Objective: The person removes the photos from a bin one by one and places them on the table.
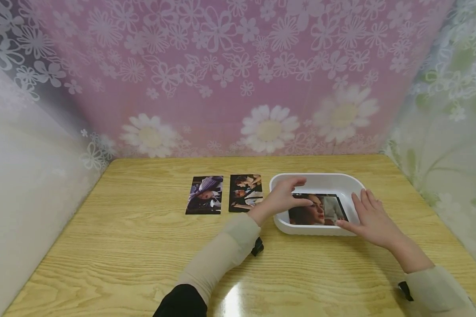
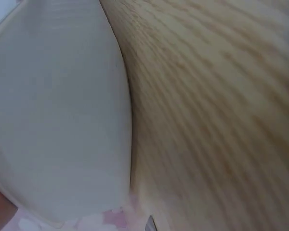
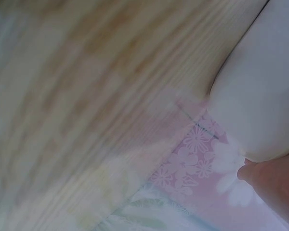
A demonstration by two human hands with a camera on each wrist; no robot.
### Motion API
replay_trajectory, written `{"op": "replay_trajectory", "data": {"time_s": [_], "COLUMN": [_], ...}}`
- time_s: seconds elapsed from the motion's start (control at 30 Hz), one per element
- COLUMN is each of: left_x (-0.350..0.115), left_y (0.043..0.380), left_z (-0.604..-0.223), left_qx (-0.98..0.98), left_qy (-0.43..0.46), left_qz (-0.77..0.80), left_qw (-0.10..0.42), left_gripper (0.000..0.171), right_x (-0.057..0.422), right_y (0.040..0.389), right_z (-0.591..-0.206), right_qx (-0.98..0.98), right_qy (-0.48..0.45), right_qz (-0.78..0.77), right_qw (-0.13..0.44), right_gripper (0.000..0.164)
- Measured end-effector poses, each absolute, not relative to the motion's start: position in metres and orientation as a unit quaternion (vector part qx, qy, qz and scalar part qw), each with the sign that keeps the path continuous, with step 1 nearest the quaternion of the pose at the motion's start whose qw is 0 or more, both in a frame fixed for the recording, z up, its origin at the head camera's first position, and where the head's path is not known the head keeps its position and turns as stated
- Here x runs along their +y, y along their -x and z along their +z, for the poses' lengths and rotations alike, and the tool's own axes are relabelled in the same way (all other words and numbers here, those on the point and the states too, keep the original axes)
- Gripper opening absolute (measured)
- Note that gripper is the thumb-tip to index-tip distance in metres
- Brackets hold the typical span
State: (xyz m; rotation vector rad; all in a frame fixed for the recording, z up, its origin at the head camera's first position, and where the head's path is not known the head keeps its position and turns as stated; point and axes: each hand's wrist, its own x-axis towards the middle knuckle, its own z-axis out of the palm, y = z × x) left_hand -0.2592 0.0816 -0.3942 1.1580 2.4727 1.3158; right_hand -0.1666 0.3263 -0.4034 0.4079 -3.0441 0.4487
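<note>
In the head view, you look partway through: two glossy rectangular dark-edged photo cards, one with a purple hat [image 1: 204, 195] and one with several figures [image 1: 243, 193], lie side by side on the yellow wood-grain surface [image 1: 135, 246]. A third glossy card, a close-up portrait [image 1: 321, 215], lies inside the white rounded rectangular tray [image 1: 309, 230] (more may be stacked beneath it, but you can't tell from here). If all the cards belong together, this one seems the one left to deal with. Your left hand [image 1: 280, 196] is loosely spread over the tray's left end, thumb above the portrait, gripping nothing that you can see. Your right hand [image 1: 374, 222] is relaxed too, fingers straight along the right end, thumb reaching over the near rim by the portrait's corner.

In the left wrist view, you get the tray's outer wall and a sliver of skin at the lower left; finger contact is hidden.

In the right wrist view, your fingertips appear to touch the tray's end, without clenching.
</note>
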Motion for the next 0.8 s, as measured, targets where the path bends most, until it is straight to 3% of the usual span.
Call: {"op": "replay_trajectory", "data": {"time_s": [0.17,0.5,0.8], "left_x": [0.092,0.113,0.119], "left_y": [0.261,0.257,0.254], "left_z": [-0.393,-0.404,-0.409], "left_qx": [0.843,0.877,0.909], "left_qy": [-0.394,-0.42,-0.381], "left_qz": [0.362,0.2,0.006], "left_qw": [0.058,0.122,0.167], "left_gripper": [0.068,0.089,0.093], "right_x": [0.326,0.324,0.325], "right_y": [0.167,0.165,0.167], "right_z": [-0.403,-0.403,-0.403], "right_qx": [-0.982,-0.981,-0.982], "right_qy": [-0.129,-0.129,-0.129], "right_qz": [0.14,0.141,0.14], "right_qw": [0.019,0.013,0.016], "right_gripper": [0.093,0.093,0.093]}}
